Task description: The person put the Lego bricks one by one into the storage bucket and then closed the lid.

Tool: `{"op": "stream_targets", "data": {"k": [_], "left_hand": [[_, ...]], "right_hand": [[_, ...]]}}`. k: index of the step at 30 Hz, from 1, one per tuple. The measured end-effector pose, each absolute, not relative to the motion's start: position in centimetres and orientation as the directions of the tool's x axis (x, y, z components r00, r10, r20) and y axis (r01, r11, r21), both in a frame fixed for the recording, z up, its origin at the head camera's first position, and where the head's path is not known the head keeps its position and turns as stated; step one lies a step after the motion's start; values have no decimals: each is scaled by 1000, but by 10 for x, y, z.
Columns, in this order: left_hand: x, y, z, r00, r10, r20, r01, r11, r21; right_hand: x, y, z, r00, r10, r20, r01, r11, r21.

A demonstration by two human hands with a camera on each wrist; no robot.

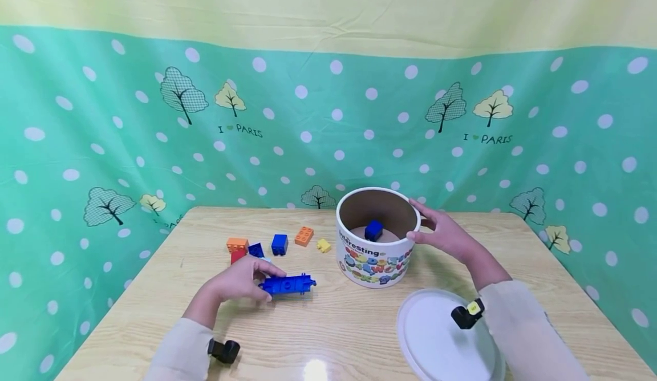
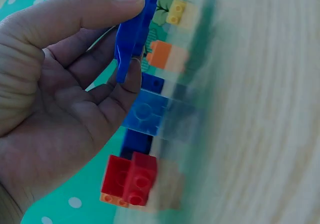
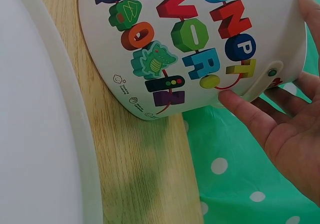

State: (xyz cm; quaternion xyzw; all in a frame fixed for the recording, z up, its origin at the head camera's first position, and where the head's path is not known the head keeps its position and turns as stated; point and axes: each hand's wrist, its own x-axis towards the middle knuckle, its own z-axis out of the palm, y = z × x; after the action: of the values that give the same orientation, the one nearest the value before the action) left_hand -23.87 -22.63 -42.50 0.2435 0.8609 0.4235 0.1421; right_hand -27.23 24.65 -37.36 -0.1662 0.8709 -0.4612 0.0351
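My left hand [image 1: 241, 281] pinches a blue toy wagon base [image 1: 288, 284] by one end, thumb on one side and fingers on the other. In the left wrist view, the wagon base [image 2: 135, 31] stands on edge between thumb and fingertips. My right hand [image 1: 443, 234] grips the side of a white round bucket [image 1: 373, 267] near its rim. The right wrist view shows that thumb against the printed wall, beside a pale handle strap [image 3: 262, 83], with the other fingers partly behind the bucket. Inside the bucket lies a blue block [image 1: 374, 230].
Behind my left hand lie an orange block [image 1: 238, 244], a red block [image 1: 237, 255], blue blocks [image 1: 279, 244], another orange block [image 1: 304, 236] and a small yellow block [image 1: 323, 245]. A white round lid [image 1: 436, 335] rests on the wooden table under my right forearm. A green dotted curtain [image 1: 318, 113] hangs behind.
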Motion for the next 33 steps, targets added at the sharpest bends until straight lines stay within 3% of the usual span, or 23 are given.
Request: {"op": "stream_targets", "data": {"k": [16,33], "left_hand": [[-239,-216,-387,-850,526,42,355,511,782],[-245,-199,-353,-800,580,155,441,393,807]], "right_hand": [[-270,247,-372,-947,-310,86,-246,524,-816],[-272,245,-374,-953,-294,72,-225,526,-820]]}}
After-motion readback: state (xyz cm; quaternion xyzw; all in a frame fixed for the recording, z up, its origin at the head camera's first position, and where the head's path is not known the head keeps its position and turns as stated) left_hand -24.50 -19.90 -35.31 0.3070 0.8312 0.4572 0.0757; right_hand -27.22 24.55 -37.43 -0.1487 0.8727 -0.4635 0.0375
